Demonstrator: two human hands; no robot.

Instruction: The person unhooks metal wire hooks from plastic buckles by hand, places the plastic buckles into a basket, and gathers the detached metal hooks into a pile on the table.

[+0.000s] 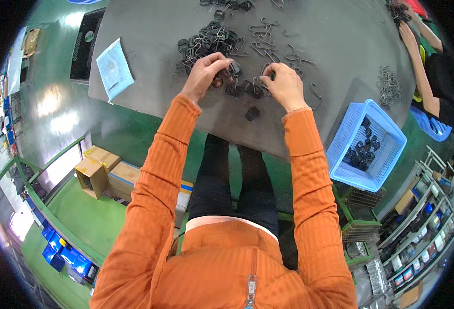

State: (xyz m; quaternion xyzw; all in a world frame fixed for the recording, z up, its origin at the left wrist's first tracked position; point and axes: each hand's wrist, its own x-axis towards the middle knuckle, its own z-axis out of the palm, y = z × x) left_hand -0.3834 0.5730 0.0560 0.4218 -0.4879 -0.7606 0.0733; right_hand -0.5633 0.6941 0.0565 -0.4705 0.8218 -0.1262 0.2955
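Two Pinch Grips Near the Edge

Closest to us run our ribbed orange sleeves (165, 136), reaching over the near edge of the broad, flat, dark grey counter (149, 56). A lone squarish black plastic piece (252, 114) lies just inside that edge. To our right is a light-blue perforated plastic basket (389, 159), with small black pieces (363, 153) lying in its bottom.

A little farther in, our left hand (206, 74) is nearly closed, thumb and fingers pinching a small black plastic buckle-like piece (234, 68) above the counter. Our right hand (284, 85) is opposite, just apart from it, fingers drawn together with a dark spot showing between them; we cannot tell what, if anything, it has hold of. Between the two hands sit more squarish black pieces (251, 89).

Beyond our left hand rises a jumbled heap of black pieces and metal hooks (209, 42). Thin, S-shaped metal hooks (264, 35) are scattered to the right of that heap. Well to the left lies a flat, light-blue rectangular item (114, 69).

At the far right, near a pile of thin metal pieces (389, 86), a co-worker's hands (406, 32) handle dark parts.
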